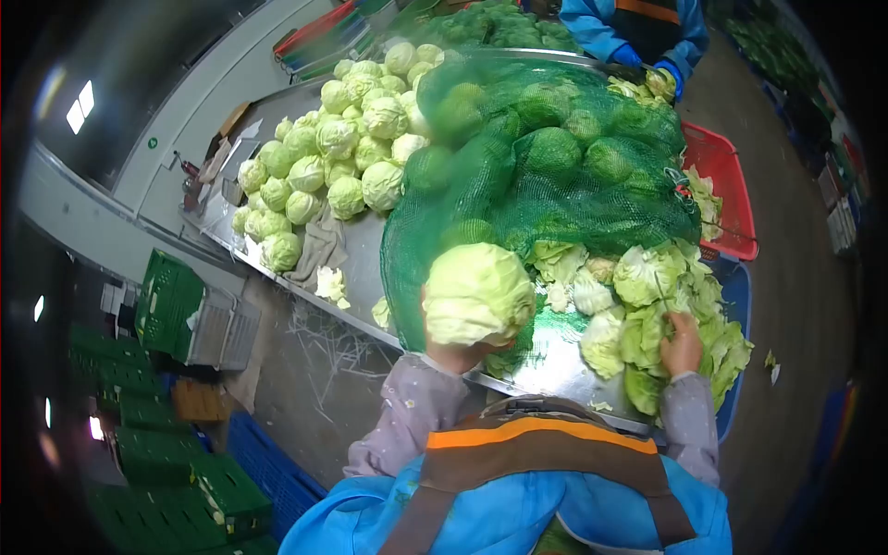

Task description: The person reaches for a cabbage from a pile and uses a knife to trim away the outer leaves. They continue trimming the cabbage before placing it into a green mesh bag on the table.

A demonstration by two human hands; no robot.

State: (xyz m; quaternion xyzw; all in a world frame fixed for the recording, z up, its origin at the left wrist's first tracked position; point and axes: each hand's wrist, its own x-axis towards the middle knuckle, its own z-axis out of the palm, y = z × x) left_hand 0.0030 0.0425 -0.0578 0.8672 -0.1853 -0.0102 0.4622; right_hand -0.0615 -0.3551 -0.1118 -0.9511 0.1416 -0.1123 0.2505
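A pale green cabbage head (479,294) rests in my left hand (455,355), raised above the near edge of the metal table (370,264). Its bulk hides most of my fingers. My right hand (682,346) is closed over a heap of loose cabbage leaves (647,338) at the table's right corner. From its fingers a thin, dark, blade-like tool (662,294) points away from me; its full shape cannot be made out. Just beyond the raised cabbage lies a green mesh sack (555,185) filled with cabbages.
Many bare cabbages (338,139) are piled at the table's far left, near a grey cloth (319,245). Right of the table stand a red crate (735,199) and a blue bin (737,287). Across the table another person's blue-gloved hands (671,74) hold leafy produce. Green crates (171,305) stand left.
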